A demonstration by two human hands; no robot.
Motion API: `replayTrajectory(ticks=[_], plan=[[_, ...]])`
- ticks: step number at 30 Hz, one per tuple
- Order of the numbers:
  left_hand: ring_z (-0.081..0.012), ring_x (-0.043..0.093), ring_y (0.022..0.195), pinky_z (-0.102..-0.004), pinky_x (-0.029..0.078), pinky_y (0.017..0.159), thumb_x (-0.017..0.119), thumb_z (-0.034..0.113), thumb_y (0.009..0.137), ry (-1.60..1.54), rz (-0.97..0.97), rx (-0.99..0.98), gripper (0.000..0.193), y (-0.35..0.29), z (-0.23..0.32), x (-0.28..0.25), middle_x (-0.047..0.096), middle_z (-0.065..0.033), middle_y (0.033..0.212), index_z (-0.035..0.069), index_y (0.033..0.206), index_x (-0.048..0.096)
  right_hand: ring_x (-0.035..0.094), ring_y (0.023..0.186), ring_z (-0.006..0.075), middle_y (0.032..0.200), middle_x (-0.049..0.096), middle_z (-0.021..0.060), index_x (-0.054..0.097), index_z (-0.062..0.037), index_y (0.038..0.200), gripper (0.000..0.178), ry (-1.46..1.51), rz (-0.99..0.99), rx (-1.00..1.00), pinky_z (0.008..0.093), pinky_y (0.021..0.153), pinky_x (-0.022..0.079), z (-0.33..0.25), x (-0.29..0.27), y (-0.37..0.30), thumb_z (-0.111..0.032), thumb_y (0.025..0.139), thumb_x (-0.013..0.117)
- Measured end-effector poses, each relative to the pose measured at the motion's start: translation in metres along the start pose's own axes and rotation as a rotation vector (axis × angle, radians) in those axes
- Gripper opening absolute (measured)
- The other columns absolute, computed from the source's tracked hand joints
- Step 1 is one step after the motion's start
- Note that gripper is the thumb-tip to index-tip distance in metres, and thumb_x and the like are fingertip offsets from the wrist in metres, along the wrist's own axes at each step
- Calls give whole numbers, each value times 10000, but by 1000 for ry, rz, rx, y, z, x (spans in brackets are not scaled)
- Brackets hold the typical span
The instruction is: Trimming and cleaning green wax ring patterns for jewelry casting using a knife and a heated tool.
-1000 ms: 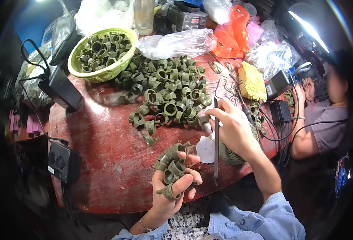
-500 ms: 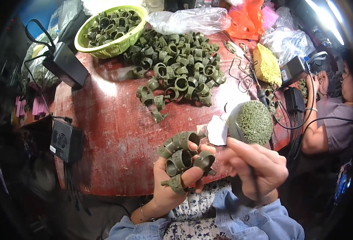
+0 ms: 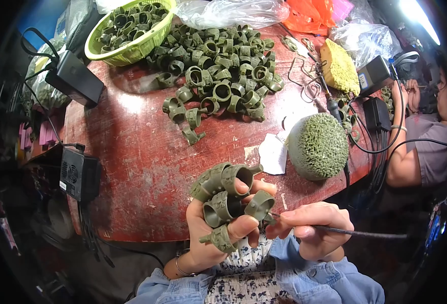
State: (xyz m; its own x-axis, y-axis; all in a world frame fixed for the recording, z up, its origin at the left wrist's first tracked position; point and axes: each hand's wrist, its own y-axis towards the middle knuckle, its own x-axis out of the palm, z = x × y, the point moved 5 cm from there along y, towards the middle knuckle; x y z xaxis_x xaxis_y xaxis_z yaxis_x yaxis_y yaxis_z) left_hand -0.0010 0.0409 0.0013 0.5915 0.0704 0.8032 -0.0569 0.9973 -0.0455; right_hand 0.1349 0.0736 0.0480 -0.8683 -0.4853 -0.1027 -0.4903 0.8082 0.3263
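My left hand (image 3: pixel 218 230) is closed around several carved dark-green rings, each a wide band and some with a short stub. One ring (image 3: pixel 260 204), pinched between thumb and fingers, faces my right hand, with another ring (image 3: pixel 218 209) beside it. In my right hand (image 3: pixel 322 228) is a thin dark rod-like tool (image 3: pixel 365 233), gripped between thumb and fingers. Its tip is at the stub of the pinched ring; whether it touches, I cannot tell. Beyond my hands, a large heap of similar rings (image 3: pixel 223 76) covers the far middle of the red table (image 3: pixel 137 177).
A yellow-green basket (image 3: pixel 127 54) of rings stands far left. On the right are a round, green-topped block (image 3: pixel 320 147), a white scrap (image 3: pixel 272 154), a yellow sponge (image 3: pixel 339 67), a corded pen-like tool (image 3: pixel 332 104) and black power boxes. Another person's arm (image 3: pixel 402 147) rests at the right edge.
My right hand has come down, and its tool now lies level with the tip at the pinched ring's stub. My left hand keeps its rings. The view has shifted slightly.
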Motion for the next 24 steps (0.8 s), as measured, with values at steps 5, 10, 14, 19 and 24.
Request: replayTrajectory(ticks=[5, 10, 14, 19, 24], plan=[[-180, 587, 795, -247, 508, 515, 635, 39, 775, -20, 9, -36, 395, 1, -1, 1, 517, -229, 1103, 31, 1097, 407, 641, 635, 215, 796, 645, 170, 591, 44, 956, 162, 8, 74, -69, 283, 554, 520, 2, -3, -6, -29, 812, 582], [-176, 588, 786, -243, 506, 520, 639, 37, 772, 34, 52, -17, 384, 1, -1, 0, 516, -225, 1105, 26, 1083, 414, 590, 562, 160, 732, 630, 122, 599, 38, 951, 152, -152, 223, 7, 246, 516, 499, 6, -8, -6, -6, 808, 575], [-157, 587, 722, -235, 505, 519, 653, 16, 754, 60, 47, 32, 395, 4, -1, 6, 518, -217, 1099, 20, 1074, 421, 590, 541, 141, 647, 613, 96, 602, 53, 949, 159, -140, 160, -42, 215, 483, 469, 0, -7, -6, -10, 804, 583], [-154, 589, 730, -238, 508, 503, 660, 34, 753, 54, 83, -15, 402, 5, -1, 5, 534, -194, 1064, 18, 1080, 426, 577, 472, 137, 560, 588, 88, 594, 88, 978, 375, 62, 43, -22, 227, 438, 451, -1, -5, -2, -192, 741, 675], [-152, 590, 728, -241, 512, 501, 661, 40, 754, 36, 70, -20, 413, 4, 0, 4, 539, -186, 1057, 9, 1091, 424, 568, 455, 134, 542, 580, 81, 604, 91, 954, 374, 106, 4, -43, 228, 425, 444, 2, -3, 2, -219, 753, 662]])
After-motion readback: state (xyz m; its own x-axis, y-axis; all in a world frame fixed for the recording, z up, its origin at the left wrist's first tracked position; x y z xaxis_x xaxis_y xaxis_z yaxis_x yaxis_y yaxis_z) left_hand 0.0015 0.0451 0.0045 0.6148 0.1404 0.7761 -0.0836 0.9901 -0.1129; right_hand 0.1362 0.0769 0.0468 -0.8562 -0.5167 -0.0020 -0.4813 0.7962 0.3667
